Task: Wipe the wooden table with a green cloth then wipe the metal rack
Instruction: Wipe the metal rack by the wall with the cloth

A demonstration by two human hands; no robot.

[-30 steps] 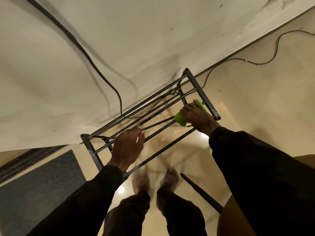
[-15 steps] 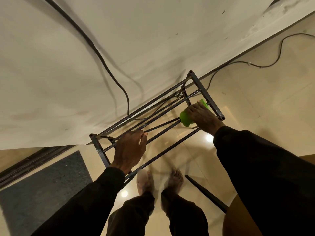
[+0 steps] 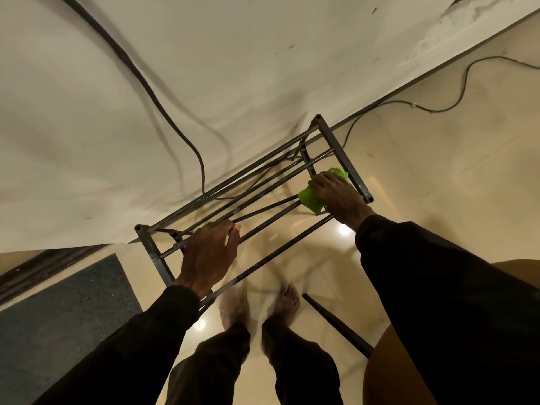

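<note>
The person is standing barefoot on a glossy beige floor (image 3: 438, 159), looking down on a metal rack (image 3: 335, 145) that is standing against a pale wall (image 3: 263, 54). The rack is showing as an open frame of thin dark rails running from near left to far right.

The left hand (image 3: 209, 255) is gripping one of the middle rails near the rack's left end, fingers curled over it and thumb lying along the top. The right hand (image 3: 339, 197) is clutching a bunched green cloth (image 3: 311, 200) and pressing it onto the rails at the rack's right end, just beside the end bar. The cloth is poking out on both sides of the fingers, bright against the dark metal. Both arms are wearing dark sleeves.

A black cable (image 3: 163, 106) is hanging down the wall behind the rack, and a thinner cord (image 3: 464, 80) is trailing across the floor at the far right. A grey mat (image 3: 67, 302) is lying on the floor at the near left. The curved edge of a wooden counter (image 3: 377, 375) is showing at the near right, with a dark slanted leg (image 3: 336, 320) beside the person's feet (image 3: 233, 305).
</note>
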